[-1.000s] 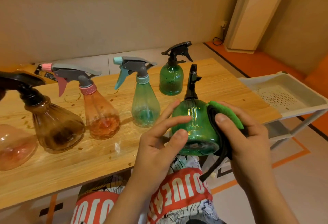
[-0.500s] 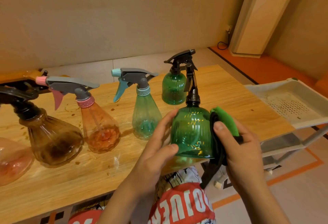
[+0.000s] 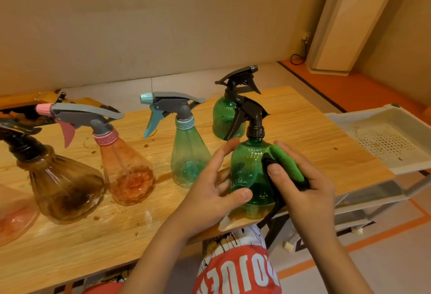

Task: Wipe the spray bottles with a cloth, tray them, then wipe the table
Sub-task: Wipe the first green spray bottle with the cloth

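The left grip [image 3: 210,197] curls round a green spray bottle [image 3: 247,165]; the right grip [image 3: 309,192] pinches a green cloth [image 3: 287,165] against it.

Left hand [image 3: 210,191] holds green bottle [image 3: 249,167]; right hand [image 3: 310,191] holds cloth [image 3: 286,165] against it

A plain beige wall [image 3: 140,25] runs behind, meeting a cream pillar [image 3: 345,18] at the right, where a black cable [image 3: 297,58] loops down from a small wall socket [image 3: 305,36]. The grey floor [image 3: 396,258] carries orange lines [image 3: 384,233]. At the bottom edge shows a red garment [image 3: 238,270] with white lettering
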Available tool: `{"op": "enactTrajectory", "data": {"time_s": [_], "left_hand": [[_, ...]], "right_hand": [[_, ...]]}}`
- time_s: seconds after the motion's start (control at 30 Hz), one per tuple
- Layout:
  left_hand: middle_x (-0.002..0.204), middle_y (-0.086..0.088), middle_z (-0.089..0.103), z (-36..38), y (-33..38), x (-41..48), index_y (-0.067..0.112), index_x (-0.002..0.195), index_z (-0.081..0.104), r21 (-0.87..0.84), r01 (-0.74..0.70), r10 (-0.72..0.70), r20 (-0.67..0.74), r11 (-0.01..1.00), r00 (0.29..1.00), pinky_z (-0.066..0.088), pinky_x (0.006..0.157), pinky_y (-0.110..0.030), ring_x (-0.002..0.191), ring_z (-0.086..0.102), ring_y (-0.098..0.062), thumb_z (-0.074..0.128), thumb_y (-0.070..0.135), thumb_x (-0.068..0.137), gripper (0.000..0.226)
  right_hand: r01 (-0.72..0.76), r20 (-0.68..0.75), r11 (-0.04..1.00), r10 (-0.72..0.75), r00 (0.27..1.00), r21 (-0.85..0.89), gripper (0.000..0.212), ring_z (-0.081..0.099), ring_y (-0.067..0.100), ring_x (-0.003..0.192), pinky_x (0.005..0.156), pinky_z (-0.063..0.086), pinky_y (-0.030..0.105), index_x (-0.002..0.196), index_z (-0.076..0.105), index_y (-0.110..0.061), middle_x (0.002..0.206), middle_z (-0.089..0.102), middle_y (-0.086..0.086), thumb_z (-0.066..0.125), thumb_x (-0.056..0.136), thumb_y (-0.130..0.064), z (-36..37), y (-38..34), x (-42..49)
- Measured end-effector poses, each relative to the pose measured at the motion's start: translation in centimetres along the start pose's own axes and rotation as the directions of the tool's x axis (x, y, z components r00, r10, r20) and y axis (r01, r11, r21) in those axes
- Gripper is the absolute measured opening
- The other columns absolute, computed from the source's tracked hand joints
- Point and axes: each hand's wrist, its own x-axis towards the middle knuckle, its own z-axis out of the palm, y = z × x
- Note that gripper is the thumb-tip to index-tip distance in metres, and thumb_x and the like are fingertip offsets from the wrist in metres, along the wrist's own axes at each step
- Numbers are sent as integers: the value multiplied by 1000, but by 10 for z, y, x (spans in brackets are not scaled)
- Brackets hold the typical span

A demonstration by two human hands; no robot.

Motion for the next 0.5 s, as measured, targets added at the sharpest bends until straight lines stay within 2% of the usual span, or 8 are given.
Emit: {"op": "enactTrajectory", "data": {"time_s": [0.13,0.23,0.3,0.4,0.5], "left_hand": [[150,28,48,-1,-5,5,56,147,41,56,-30,31,-19,998,999,48,112,-39,141,51,-10,78,10,90,82],[159,7,42,-1,-6,6,50,152,37,87,-35,35,0,996,999,46,114,-46,144,48,-16,73,14,92,79],[160,3,41,0,-7,7,45,155,34,113,-32,32,-2,993,999,45,116,-44,145,46,-16,68,8,94,79],[153,17,47,2,-7,10,50,153,34,154,-7,11,-23,988,1000,48,111,-36,140,50,-7,73,12,92,82],[150,32,44,4,-7,14,57,149,34,282,-11,35,-80,959,996,47,109,-24,139,45,6,78,18,92,82]], "right_hand": [[-76,82,997,73,994,31,46,63,5,122,97,57,37,125,70,-42,127,69,-18,72,79,-47,-6,7,8],[-76,207,996,82,975,-35,58,60,7,128,102,55,43,132,66,-36,134,67,-15,77,76,-48,-14,14,12],[-32,256,994,57,965,-102,66,54,4,134,107,51,41,136,62,-43,140,61,-20,81,73,-50,-19,18,14],[74,245,986,-36,969,-149,68,51,1,135,109,47,26,137,60,-45,140,60,-21,81,73,-48,-20,21,15],[205,202,950,-158,966,-235,66,53,3,135,109,43,18,137,61,-29,141,61,-8,84,76,-39,-17,28,14]]}}
